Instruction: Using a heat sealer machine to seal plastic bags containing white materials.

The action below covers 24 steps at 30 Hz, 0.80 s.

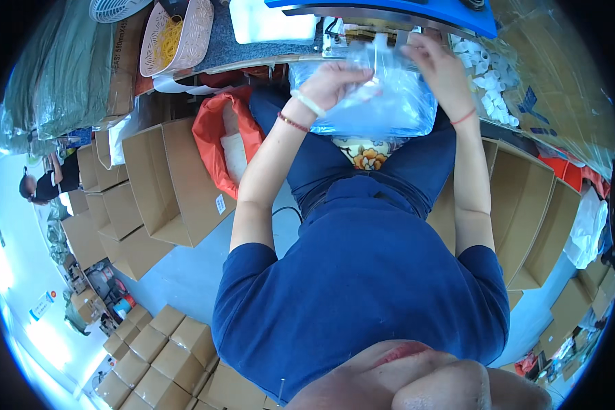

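Observation:
A small clear plastic bag (pixel 383 68), partly blurred, is up at the front of a machine with a blue top (pixel 389 12). My left hand (pixel 335 83) grips the bag's left side between thumb and fingers. At its upper right edge my right hand (pixel 439 65) has its fingers pinched on the film; the fingertips are smeared by motion. Something white and small shows inside or behind the bag, too unclear to name. Below both hands, a pile of clear bluish plastic bags (pixel 410 113) lies over my lap.
Loose white plastic fittings (pixel 488 82) lie to the right of the machine. On the left stand a pink basket (pixel 178 41) with yellow bands and a red sack (pixel 229 137). Open cardboard boxes (pixel 178 181) flank me; another person (pixel 51 178) is at far left.

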Tool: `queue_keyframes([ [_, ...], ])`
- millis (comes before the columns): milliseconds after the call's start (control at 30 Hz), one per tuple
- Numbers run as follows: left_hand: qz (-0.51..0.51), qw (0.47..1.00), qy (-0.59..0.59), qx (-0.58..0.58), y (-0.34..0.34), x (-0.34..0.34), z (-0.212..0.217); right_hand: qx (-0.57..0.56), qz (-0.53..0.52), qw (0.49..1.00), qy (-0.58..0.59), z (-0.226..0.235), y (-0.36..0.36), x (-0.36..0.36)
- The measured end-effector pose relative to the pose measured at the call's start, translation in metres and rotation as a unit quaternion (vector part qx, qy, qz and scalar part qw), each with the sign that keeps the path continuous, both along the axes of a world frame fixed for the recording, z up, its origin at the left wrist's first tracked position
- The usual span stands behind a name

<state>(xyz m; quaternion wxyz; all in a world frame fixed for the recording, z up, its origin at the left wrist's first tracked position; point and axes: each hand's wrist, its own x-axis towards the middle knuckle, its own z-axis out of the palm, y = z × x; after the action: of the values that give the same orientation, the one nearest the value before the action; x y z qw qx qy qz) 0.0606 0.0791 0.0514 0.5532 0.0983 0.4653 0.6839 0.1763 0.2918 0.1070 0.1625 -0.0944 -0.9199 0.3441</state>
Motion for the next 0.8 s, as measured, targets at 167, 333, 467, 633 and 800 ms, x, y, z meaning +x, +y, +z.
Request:
queue_keyframes([
  [167,0.059,0.994,-0.090,0.023,0.023,-0.020,-0.012,0.212,-0.175,0.962,-0.005,-0.016,0.047,0.033],
  [333,0.035,0.996,0.051,-0.056,0.011,-0.019,-0.006,0.285,-0.148,0.947,-0.028,-0.061,0.076,0.027],
  [467,0.278,0.799,0.508,-0.162,-0.025,-0.064,-0.006,0.202,-0.145,0.967,0.052,-0.079,0.083,0.029],
  [633,0.056,0.498,0.834,-0.232,-0.077,-0.081,-0.046,0.144,-0.148,0.976,0.066,-0.067,0.088,0.038],
  [800,0.221,0.553,0.779,-0.195,-0.089,-0.058,-0.039,-0.011,-0.240,0.968,0.068,-0.017,0.033,0.044],
])
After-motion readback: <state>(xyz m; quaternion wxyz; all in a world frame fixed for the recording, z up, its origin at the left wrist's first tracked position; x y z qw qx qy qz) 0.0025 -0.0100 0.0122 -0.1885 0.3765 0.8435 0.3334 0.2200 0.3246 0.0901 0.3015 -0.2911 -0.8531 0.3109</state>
